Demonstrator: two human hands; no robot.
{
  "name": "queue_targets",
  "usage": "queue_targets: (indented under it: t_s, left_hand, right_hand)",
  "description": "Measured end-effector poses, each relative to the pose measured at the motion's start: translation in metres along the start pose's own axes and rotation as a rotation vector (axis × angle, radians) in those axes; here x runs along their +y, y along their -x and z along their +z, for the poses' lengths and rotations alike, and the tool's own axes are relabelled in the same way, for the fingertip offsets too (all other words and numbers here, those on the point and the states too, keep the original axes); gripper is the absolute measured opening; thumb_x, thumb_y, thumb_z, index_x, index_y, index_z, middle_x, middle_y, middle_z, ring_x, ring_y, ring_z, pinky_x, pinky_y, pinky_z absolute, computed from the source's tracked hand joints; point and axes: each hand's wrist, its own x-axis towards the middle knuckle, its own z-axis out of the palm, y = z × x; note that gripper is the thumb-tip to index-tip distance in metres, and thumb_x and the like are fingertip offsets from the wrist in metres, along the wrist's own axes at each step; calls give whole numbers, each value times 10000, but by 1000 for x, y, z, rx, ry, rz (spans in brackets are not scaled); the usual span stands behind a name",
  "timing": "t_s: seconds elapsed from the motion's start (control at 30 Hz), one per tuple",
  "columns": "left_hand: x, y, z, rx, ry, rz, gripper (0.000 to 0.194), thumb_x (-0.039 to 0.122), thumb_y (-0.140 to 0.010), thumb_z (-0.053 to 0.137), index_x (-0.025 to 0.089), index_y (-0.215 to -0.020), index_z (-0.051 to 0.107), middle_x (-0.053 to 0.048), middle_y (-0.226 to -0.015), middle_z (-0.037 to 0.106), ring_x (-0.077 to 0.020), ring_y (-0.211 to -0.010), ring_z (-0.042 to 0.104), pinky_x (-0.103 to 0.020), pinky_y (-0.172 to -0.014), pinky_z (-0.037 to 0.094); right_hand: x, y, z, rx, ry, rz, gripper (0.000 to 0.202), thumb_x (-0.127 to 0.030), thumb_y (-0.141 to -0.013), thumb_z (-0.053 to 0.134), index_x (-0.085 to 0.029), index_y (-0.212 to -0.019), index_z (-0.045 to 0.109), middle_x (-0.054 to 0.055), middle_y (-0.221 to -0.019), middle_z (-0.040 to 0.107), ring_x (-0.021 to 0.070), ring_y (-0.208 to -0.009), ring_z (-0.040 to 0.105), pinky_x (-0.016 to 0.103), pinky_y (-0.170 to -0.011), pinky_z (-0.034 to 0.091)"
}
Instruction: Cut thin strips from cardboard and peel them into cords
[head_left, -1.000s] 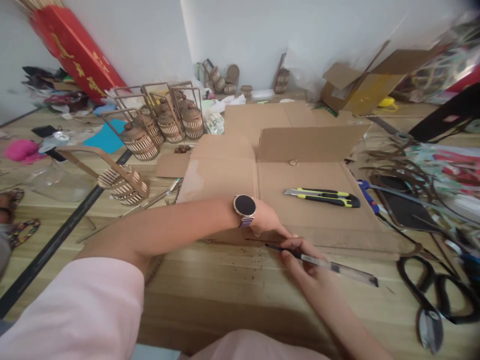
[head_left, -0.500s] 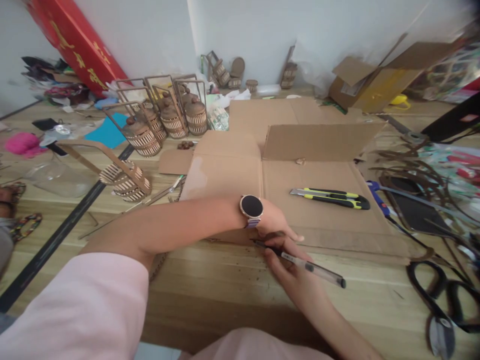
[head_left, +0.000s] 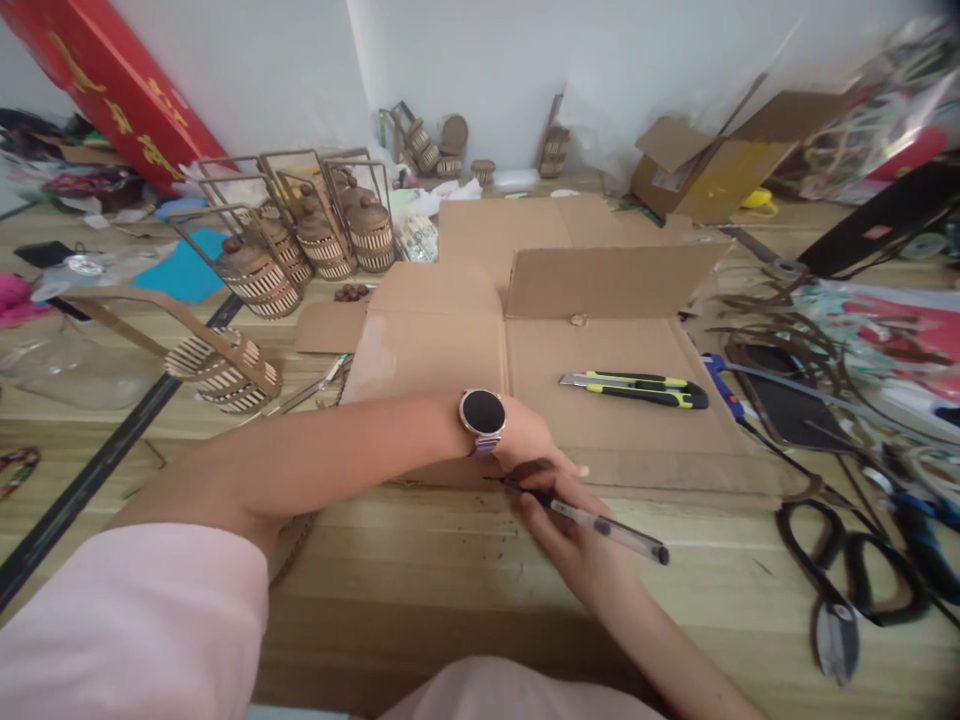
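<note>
My right hand (head_left: pixel 574 530) is wrapped round a clear pen (head_left: pixel 615 532), whose dark tip points left at the front edge of a flattened cardboard box (head_left: pixel 427 355). My left hand (head_left: pixel 536 440), with a round watch (head_left: pixel 482 412) on the wrist, rests on the cardboard just behind the pen tip. Its fingers are mostly hidden; a small dark brown piece (head_left: pixel 534 467) shows between the two hands. On the right half of the cardboard lies a yellow and black utility knife (head_left: pixel 637 389), its blade toward the left.
Woven bamboo baskets (head_left: pixel 259 275) with tall handles stand at the left, one open basket (head_left: pixel 225 370) nearer. To the right are black-handled scissors (head_left: pixel 844 580), a phone (head_left: pixel 787 395) and brown strips. An open carton (head_left: pixel 720 160) stands at the back right.
The whole view has shifted, so the surroundings appear farther left. Both hands keep nearly the same pose on the cardboard, the pen still in my right hand.
</note>
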Motion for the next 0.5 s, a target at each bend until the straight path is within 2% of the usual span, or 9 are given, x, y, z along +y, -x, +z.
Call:
queue_targets:
  t_s: [0.1, 0.23, 0.37, 0.43, 0.5]
  left_hand:
    - [1, 1, -1, -5, -19, -7, 765, 22, -848, 649, 368, -1514, 501, -37, -894, 778, -180, -678, 626, -256, -613, 389]
    - [1, 1, -2, -58, -76, -26, 902, -5, -823, 653, 420, -1567, 373, -24, -912, 774, -184, -682, 619, -254, -602, 383]
    - [1, 1, -3, -102, -131, -35, 916, 18, -851, 610, 460, -1585, 286, -25, -939, 762, -199, -711, 628, -266, -618, 416]
    - [2, 1, -3, -98, -126, -47, 937, 4, -829, 614, 466, -1580, 294, -21, -916, 756, -202, -713, 631, -268, -630, 431]
    - [3, 1, -4, -79, -104, -61, 954, -16, -797, 630, 476, -1561, 339, -10, -880, 750, -201, -705, 630, -269, -645, 442]
  right_hand:
    - [5, 3, -15, 28, 22, 33, 173, -370, -896, 584, -249, -801, 663, 28, -821, 750, 171, -748, 702, 262, -662, 549]
    - [13, 7, -43, 77, 84, 82, 184, -392, -870, 587, -256, -804, 692, 20, -784, 757, 174, -716, 709, 257, -634, 541]
    - [30, 15, -83, 146, 229, 182, 218, -448, -826, 596, -263, -766, 695, 8, -697, 737, 192, -627, 688, 283, -569, 519]
    - [42, 22, -106, 207, 341, 259, 273, -518, -794, 587, -271, -772, 702, 25, -750, 759, 238, -701, 720, 330, -606, 539]
    - [51, 29, -128, 293, 435, 314, 304, -577, -756, 592, -289, -765, 690, 36, -765, 758, 275, -687, 719, 378, -577, 532]
